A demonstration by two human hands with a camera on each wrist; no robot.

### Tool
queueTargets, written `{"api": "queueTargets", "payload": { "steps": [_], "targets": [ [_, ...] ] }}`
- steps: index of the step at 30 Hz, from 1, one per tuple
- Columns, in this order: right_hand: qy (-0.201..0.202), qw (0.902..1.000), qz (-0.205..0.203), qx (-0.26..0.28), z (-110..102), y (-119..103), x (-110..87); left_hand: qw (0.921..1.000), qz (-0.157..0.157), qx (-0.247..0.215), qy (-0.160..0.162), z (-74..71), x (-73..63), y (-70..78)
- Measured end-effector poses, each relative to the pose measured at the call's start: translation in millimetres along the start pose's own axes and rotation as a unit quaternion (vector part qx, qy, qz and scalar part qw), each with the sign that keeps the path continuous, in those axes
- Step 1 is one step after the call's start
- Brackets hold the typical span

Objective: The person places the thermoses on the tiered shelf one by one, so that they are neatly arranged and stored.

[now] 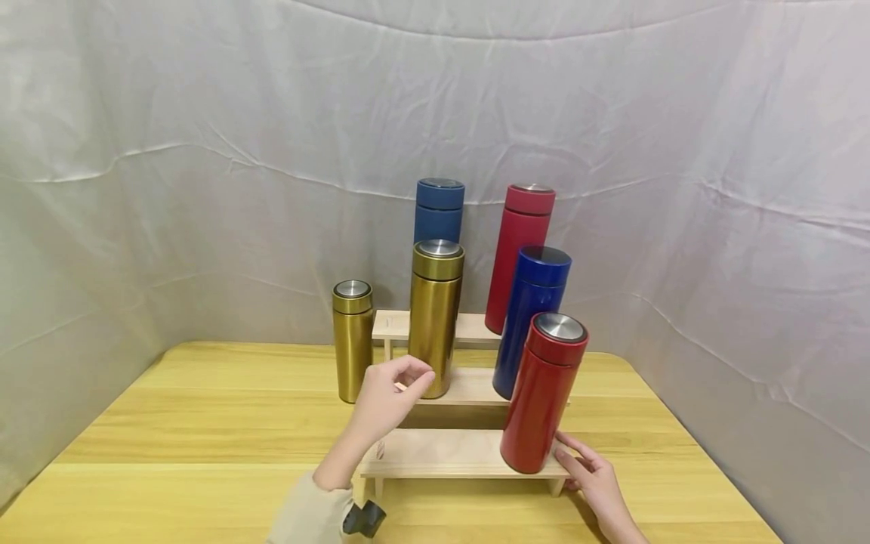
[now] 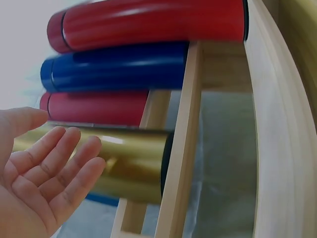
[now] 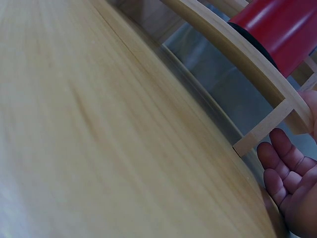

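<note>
A three-step wooden display stand (image 1: 442,452) holds several thermos bottles. My left hand (image 1: 387,397) is beside the tall gold thermos (image 1: 435,321) on the middle step, its fingers loosely bent with nothing between them. In the left wrist view, the palm and relaxed fingers (image 2: 69,173) show in front of that gold bottle. At the right end of the lowest step, my right hand (image 1: 593,480) holds the stand's edge with thumb and forefinger, close to the glossy red thermos (image 1: 544,400). Its other fingers curl below the board near the leg (image 3: 265,126) in the right wrist view.
A glossy blue thermos (image 1: 530,325) stands on the middle step. Behind, on the top step, are a matte blue thermos (image 1: 438,211) and a matte red one (image 1: 519,257). A shorter gold thermos (image 1: 353,344) is left of the stand on the wooden table (image 1: 204,423). Grey cloth (image 1: 238,189) hangs around.
</note>
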State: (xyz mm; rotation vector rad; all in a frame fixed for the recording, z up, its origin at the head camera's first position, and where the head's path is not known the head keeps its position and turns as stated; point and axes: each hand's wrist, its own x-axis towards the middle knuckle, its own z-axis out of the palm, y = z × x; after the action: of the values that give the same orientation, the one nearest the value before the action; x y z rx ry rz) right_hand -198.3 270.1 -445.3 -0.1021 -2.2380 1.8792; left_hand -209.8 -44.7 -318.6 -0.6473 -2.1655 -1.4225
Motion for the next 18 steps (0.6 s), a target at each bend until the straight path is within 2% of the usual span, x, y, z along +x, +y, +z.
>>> {"api": "queueTargets", "payload": {
  "steps": [6,13,18],
  "targets": [
    [0.003,1.0,-0.003,0.005,0,1,0.1,0.9995,-0.018,0.008,0.023,-13.8,-0.1,-8.5],
    [-0.003,1.0,-0.003,0.006,0,2,0.1,0.9974,-0.038,-0.004,0.061,-25.8,2.8,-21.9],
    [-0.003,0.9999,-0.01,0.013,1,2,0.7,0.9954,-0.059,-0.019,0.073,-32.8,3.0,-33.1]
  ]
}}
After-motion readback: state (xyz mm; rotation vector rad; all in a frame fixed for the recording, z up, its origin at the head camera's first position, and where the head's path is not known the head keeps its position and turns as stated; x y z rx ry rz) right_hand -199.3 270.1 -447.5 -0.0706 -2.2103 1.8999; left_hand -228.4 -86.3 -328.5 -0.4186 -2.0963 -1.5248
